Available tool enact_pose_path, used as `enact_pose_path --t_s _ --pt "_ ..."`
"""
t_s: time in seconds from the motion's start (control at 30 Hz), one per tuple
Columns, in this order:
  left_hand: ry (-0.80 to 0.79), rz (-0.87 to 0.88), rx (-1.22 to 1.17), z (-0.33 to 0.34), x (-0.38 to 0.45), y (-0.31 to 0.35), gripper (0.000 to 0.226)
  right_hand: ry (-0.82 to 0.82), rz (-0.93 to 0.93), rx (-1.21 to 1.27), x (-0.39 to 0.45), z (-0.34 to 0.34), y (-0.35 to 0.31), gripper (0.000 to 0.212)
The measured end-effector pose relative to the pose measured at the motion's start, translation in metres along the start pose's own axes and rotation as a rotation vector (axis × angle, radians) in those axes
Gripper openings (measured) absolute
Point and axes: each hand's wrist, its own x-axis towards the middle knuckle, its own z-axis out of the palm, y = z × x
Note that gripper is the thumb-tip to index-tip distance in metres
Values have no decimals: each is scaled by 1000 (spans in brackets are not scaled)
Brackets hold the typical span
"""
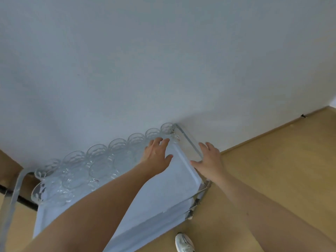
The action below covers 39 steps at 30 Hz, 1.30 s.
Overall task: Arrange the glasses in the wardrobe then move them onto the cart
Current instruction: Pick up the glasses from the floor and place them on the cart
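Glasses [101, 160]: clear, fragile and probably slippery; best to take each one around its side wall.
Place: they stand in rows on the cart [163, 193], along its wall side.
Cart top: a pale tray, bare on the near side.
Left hand [156, 155]: open, fingers spread, beside the last glasses, holding nothing.
Right hand [209, 159]: open, resting at the cart's end rail.

A single wide-angle view from the person's head looks forward and steeply down, tilted, close above the cart [160, 193]. Both forearms reach in from the near edge. The far wall [163, 60] fills the upper half, the wooden floor [272, 170] runs along the right, bent by the lens.
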Motion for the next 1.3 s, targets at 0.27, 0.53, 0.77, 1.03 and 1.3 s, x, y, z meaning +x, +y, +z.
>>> enact_pose_path --t_s 0.27,0.53,0.77,1.03,1.3 --pt "-14 279 38 -2 25 118 69 174 205 19 -52 -71 77 89" --pt "-58 503 99 36 69 272 74 332 389 30 -97 -153 184 90" --pt "-136 675 87 94 94 420 83 352 544 -44 -128 -210 306 90" --pt "-216 736 51 157 125 554 83 313 702 -80 -145 -258 426 97" --pt "-274 775 24 206 159 631 82 227 835 -60 -134 -272 501 106"
